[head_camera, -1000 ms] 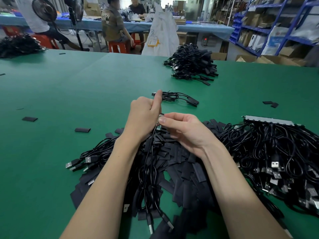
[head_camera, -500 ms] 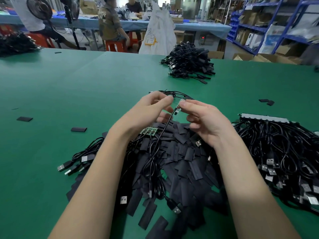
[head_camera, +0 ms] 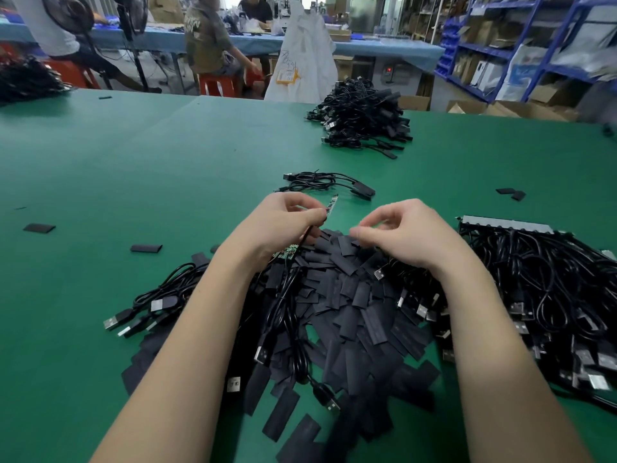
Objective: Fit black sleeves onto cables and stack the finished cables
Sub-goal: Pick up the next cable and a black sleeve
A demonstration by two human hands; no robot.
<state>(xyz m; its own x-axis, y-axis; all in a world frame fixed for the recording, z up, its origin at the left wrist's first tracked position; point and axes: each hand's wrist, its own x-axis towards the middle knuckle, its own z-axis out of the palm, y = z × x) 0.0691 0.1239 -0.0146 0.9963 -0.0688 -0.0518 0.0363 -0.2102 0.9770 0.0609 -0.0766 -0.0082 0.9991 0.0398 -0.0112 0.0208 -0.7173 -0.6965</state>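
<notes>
Pinching a cable's circuit-board end [head_camera: 331,206] between curled fingers, the left hand [head_camera: 283,225] faces the right hand [head_camera: 405,233], curled empty above the sleeves [head_camera: 347,295].

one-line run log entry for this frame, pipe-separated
left hand: pinches cable's bare circuit board | right hand: reaching into sleeve pile, grip unclear | sleeve: not fitted

Beyond the green felt-covered table [head_camera: 133,155] stands a tall white plastic sack [head_camera: 305,58] with a yellow label. Behind it — red plastic stools [head_camera: 217,84], a long blue-topped workbench [head_camera: 384,50], and blue metal shelving [head_camera: 521,38] stocked with cardboard boxes.
</notes>
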